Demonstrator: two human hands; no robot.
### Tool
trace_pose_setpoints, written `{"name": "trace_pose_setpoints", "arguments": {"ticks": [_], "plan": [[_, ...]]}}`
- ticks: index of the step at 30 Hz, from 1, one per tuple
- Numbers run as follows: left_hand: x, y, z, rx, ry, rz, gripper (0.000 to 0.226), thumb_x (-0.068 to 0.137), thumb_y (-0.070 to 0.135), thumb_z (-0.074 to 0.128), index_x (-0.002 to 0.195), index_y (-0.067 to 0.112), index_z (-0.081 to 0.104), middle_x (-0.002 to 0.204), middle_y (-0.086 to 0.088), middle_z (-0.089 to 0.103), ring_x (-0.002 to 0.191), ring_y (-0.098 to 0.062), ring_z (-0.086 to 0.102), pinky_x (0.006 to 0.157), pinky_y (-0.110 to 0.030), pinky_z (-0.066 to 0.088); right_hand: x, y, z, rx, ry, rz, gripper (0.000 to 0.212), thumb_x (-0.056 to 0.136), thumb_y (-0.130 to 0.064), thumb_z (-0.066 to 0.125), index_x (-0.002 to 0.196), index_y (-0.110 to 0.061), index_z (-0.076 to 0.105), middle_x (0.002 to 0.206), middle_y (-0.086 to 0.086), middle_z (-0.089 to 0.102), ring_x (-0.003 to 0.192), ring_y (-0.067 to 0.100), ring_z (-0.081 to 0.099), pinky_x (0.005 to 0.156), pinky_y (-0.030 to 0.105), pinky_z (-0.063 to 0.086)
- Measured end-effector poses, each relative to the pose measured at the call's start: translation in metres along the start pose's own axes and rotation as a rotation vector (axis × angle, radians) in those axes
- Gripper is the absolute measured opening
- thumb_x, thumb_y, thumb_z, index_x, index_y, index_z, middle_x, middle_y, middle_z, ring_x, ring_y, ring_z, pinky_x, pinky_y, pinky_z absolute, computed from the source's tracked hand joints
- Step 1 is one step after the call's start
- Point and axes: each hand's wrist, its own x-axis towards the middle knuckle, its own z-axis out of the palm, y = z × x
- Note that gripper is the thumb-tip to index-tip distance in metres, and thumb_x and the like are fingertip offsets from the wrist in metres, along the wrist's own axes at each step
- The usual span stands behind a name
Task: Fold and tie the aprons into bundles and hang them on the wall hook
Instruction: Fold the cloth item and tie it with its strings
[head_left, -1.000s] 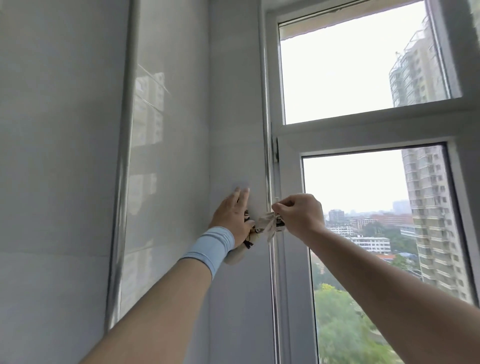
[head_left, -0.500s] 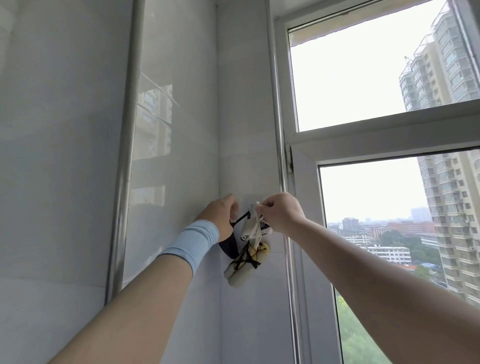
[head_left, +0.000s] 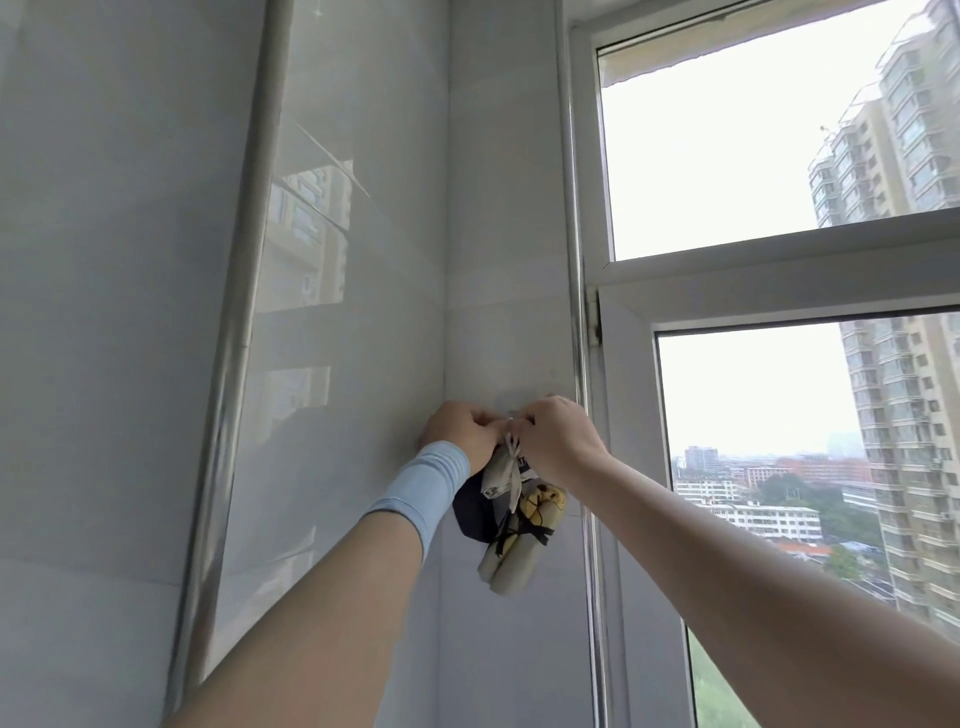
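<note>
Both hands are raised to the tiled wall (head_left: 509, 260) in the corner beside the window (head_left: 623, 415). The left hand (head_left: 465, 434) and the right hand (head_left: 558, 441) are set knuckle to knuckle and touching, with backs toward the camera and fingers curled toward the wall. The hook is hidden behind them.

Three bundles are noted directly beneath the hands, hanging against the wall and touching one another. The patterned bundle (head_left: 496, 470), white with grey print, is uppermost. The dark bundle (head_left: 475, 512) lies to its left, partly covered by the left wrist. The cream bundle (head_left: 511, 564), rolled double, marked with yellow and bound by a black cord (head_left: 524, 525), hangs lowest and is tilted, its lower end leftward.

A white tie (head_left: 513, 457) is seen rising from the patterned bundle into the gap between the hands. The right hand's fingertips are closed upon its upper end. The left hand's fingers are curled, but whether anything is held in them cannot be told, as the palm is turned away.

A light blue band (head_left: 421, 488) is worn on the left wrist. A metal strip (head_left: 234, 364) runs up the wall to the left. Tower blocks (head_left: 904, 364) are visible through the glass.
</note>
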Motion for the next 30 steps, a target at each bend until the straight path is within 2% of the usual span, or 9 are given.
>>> {"name": "trace_pose_setpoints", "arguments": {"ticks": [2, 6, 10, 14, 17, 22, 24, 27, 30], "plan": [[0.0, 0.003, 0.003, 0.064, 0.048, 0.005, 0.02, 0.088, 0.031, 0.059, 0.072, 0.025, 0.071, 0.079, -0.001, 0.072, 0.075, -0.026, 0.066, 0.07, -0.029, 0.054, 0.002, 0.0, 0.005, -0.058, 0.068, -0.014, 0.036, 0.098, -0.022, 0.048, 0.064, -0.014, 0.057, 0.094, 0.005, 0.053, 0.079, 0.025, 0.053, 0.064, 0.031, 0.038], [0.004, 0.003, 0.009, 0.138, 0.13, -0.015, 0.036, 0.089, 0.029, 0.056, 0.054, 0.02, 0.058, 0.064, -0.005, 0.066, 0.055, -0.026, 0.057, 0.055, -0.023, 0.043, 0.009, -0.004, 0.012, -0.185, 0.203, -0.014, 0.025, 0.094, -0.021, 0.053, 0.083, -0.01, 0.071, 0.1, 0.004, 0.052, 0.081, 0.025, 0.054, 0.06, 0.03, 0.04], [0.007, 0.002, 0.009, 0.211, 0.103, -0.003, 0.024, 0.091, 0.032, 0.054, 0.078, 0.025, 0.072, 0.079, 0.002, 0.071, 0.07, -0.023, 0.064, 0.062, -0.025, 0.047, 0.015, -0.009, 0.016, -0.206, 0.24, 0.013, 0.017, 0.09, -0.02, 0.058, 0.087, -0.009, 0.072, 0.099, 0.004, 0.055, 0.083, 0.025, 0.055, 0.061, 0.03, 0.039], [0.008, -0.002, 0.011, 0.214, 0.064, 0.014, 0.022, 0.087, 0.03, 0.055, 0.078, 0.023, 0.075, 0.076, 0.002, 0.072, 0.072, -0.023, 0.066, 0.068, -0.028, 0.055, 0.011, -0.01, 0.016, -0.247, 0.21, 0.087, 0.007, 0.087, -0.017, 0.058, 0.083, -0.011, 0.061, 0.093, 0.005, 0.053, 0.09, 0.027, 0.056, 0.063, 0.031, 0.042], [0.007, -0.006, 0.016, 0.184, 0.042, 0.045, 0.023, 0.09, 0.03, 0.053, 0.081, 0.021, 0.073, 0.082, 0.0, 0.073, 0.078, -0.024, 0.067, 0.072, -0.03, 0.056, 0.005, -0.008, 0.018, -0.278, 0.194, 0.16, 0.012, 0.086, -0.019, 0.06, 0.077, -0.015, 0.054, 0.084, 0.004, 0.053, 0.084, 0.027, 0.055, 0.061, 0.03, 0.042], [0.0, -0.019, 0.018, 0.16, 0.095, 0.141, 0.019, 0.089, 0.032, 0.055, 0.095, 0.027, 0.073, 0.099, 0.004, 0.072, 0.093, -0.021, 0.063, 0.084, -0.031, 0.052, 0.001, 0.005, 0.022, -0.19, 0.157, 0.123, 0.025, 0.089, -0.025, 0.053, 0.071, -0.014, 0.064, 0.081, 0.005, 0.061, 0.077, 0.026, 0.056, 0.049, 0.024, 0.032], [-0.004, -0.03, 0.018, 0.197, 0.141, 0.162, 0.02, 0.086, 0.035, 0.056, 0.098, 0.028, 0.07, 0.105, 0.001, 0.068, 0.102, -0.023, 0.059, 0.091, -0.038, 0.049, -0.003, 0.007, 0.021, -0.151, 0.141, 0.059, 0.035, 0.095, -0.03, 0.046, 0.07, -0.014, 0.064, 0.086, 0.008, 0.059, 0.083, 0.028, 0.055, 0.057, 0.026, 0.036], [-0.015, -0.041, 0.015, 0.3, 0.093, 0.214, 0.025, 0.09, 0.032, 0.055, 0.11, 0.026, 0.069, 0.117, -0.001, 0.062, 0.113, -0.027, 0.053, 0.098, -0.039, 0.046, -0.016, 0.009, 0.02, -0.19, 0.166, -0.004, 0.033, 0.099, -0.036, 0.042, 0.101, -0.014, 0.066, 0.108, 0.009, 0.054, 0.105, 0.029, 0.049, 0.075, 0.034, 0.045], [-0.028, -0.042, 0.006, 0.426, 0.159, 0.34, 0.033, 0.091, 0.027, 0.056, 0.123, 0.023, 0.063, 0.136, -0.001, 0.049, 0.127, -0.025, 0.037, 0.107, -0.036, 0.035, -0.031, 0.018, 0.022, -0.315, 0.282, -0.145, 0.03, 0.097, -0.035, 0.046, 0.113, -0.015, 0.062, 0.118, 0.007, 0.052, 0.11, 0.029, 0.046, 0.088, 0.041, 0.047]]}}
